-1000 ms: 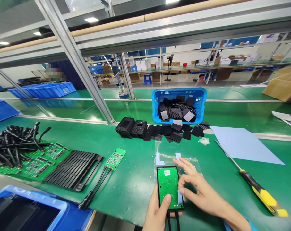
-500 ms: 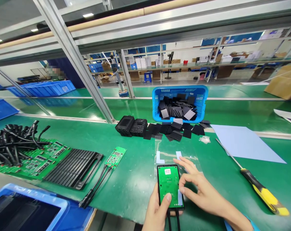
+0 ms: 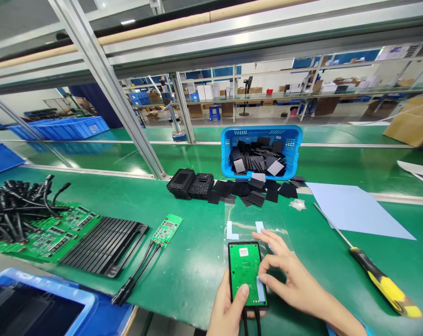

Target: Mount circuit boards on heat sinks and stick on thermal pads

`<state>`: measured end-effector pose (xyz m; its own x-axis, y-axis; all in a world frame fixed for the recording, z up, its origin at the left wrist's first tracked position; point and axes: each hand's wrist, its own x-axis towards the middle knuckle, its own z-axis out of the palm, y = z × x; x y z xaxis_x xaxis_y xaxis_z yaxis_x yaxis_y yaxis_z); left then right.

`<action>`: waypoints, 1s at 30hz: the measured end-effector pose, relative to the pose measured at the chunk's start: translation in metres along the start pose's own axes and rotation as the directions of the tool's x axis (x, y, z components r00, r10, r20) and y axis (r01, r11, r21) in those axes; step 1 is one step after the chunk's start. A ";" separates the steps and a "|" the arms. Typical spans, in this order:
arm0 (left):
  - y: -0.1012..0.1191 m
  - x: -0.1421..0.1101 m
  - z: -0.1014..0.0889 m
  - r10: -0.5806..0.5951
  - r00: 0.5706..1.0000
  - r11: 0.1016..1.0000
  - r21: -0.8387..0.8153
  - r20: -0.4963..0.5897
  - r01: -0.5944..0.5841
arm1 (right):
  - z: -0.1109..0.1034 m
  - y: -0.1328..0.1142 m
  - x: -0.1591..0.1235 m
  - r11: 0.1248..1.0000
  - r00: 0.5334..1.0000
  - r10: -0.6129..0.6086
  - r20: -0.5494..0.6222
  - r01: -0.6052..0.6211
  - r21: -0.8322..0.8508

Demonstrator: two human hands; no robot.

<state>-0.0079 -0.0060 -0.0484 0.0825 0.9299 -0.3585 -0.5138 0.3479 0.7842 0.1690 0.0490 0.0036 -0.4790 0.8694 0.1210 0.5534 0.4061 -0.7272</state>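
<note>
My left hand [image 3: 228, 305] grips a black plastic case with a green circuit board [image 3: 244, 273] in it, the thumb lying on the board. Two black cables [image 3: 252, 319] come out of the case's near end. At the board's right edge, the thumb and forefinger of my right hand [image 3: 290, 275] pinch a pale blue strip [image 3: 260, 290], whose lower part lies against the board. My other right fingers stretch forward over a clear sheet [image 3: 244, 217], which carries more pale blue strips [image 3: 231, 230].
A blue basket [image 3: 225, 154] of black plates stands behind, with loose plates [image 3: 256, 197] and black cases [image 3: 190, 183] before it. Rightward lie a screwdriver [image 3: 382, 280] and a pale sheet [image 3: 361, 210]. Leftward are a cabled board [image 3: 167, 229], a ribbed black panel [image 3: 104, 245] and piled boards.
Both hands and the case have shifted very slightly downward in view. The right finger and thumb stay at the strip on the board's edge.
</note>
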 end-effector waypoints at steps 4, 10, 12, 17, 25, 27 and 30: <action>0.001 -0.001 0.001 -0.002 1.000 1.000 -0.009 -0.001 0.002 | 0.000 0.000 -0.003 0.998 0.999 -0.035 -0.026 0.034 -0.047; -0.002 0.001 0.000 -0.012 1.000 1.000 -0.027 -0.013 0.011 | 0.004 0.004 -0.005 0.988 0.987 -0.113 -0.111 0.100 -0.118; -0.002 0.001 -0.001 -0.020 0.999 1.000 -0.017 -0.035 0.020 | 0.005 0.005 -0.006 0.991 0.983 -0.112 -0.148 0.099 -0.094; -0.004 0.003 -0.003 -0.024 0.999 1.000 -0.008 -0.034 0.024 | 0.008 0.004 -0.005 0.995 0.970 -0.066 -0.236 0.082 0.060; -0.006 0.001 -0.003 -0.055 0.992 0.992 -0.118 -0.114 0.041 | 0.019 0.007 -0.003 0.993 0.943 -0.063 -0.326 0.092 0.072; 0.005 -0.002 -0.008 -0.090 0.983 0.980 -0.189 -0.162 0.059 | 0.011 0.006 0.003 0.992 0.944 -0.045 -0.326 0.081 0.099; 0.031 -0.010 -0.017 -0.104 0.957 0.957 -0.288 -0.270 0.023 | -0.001 0.006 0.023 1.000 0.984 -0.021 -0.178 0.025 0.017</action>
<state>-0.0392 -0.0066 -0.0288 -0.0982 0.8215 -0.5617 -0.7360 0.3199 0.5966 0.1623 0.0719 0.0025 -0.3620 0.8967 0.2546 0.5298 0.4227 -0.7353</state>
